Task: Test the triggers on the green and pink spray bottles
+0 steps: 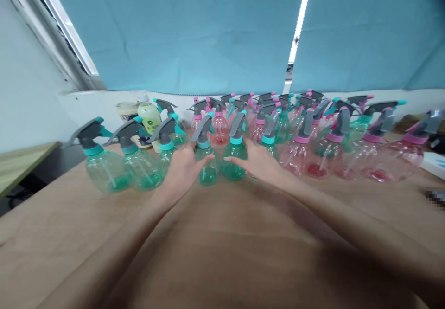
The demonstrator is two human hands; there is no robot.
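Two green spray bottles stand close together at the front middle of the table. My left hand [184, 165] is around the left one, a green spray bottle [209, 175] with a grey trigger head, its thumb lying across the front. From the other side, my right hand [259, 160] clasps the neighbouring green spray bottle [233, 172], thumb likewise across the front. The fingers behind both bottles are mostly hidden. Further green spray bottles [104, 170] line up to the left, and pink spray bottles [295, 156] to the right.
Several more pink and green spray bottles crowd the back of the wooden table [208, 244]. A jar [127, 109] and a pale green bottle [149, 116] stand at the back left. At the right edge lies a white object [434, 163]. A blue curtain [191, 35] hangs behind.
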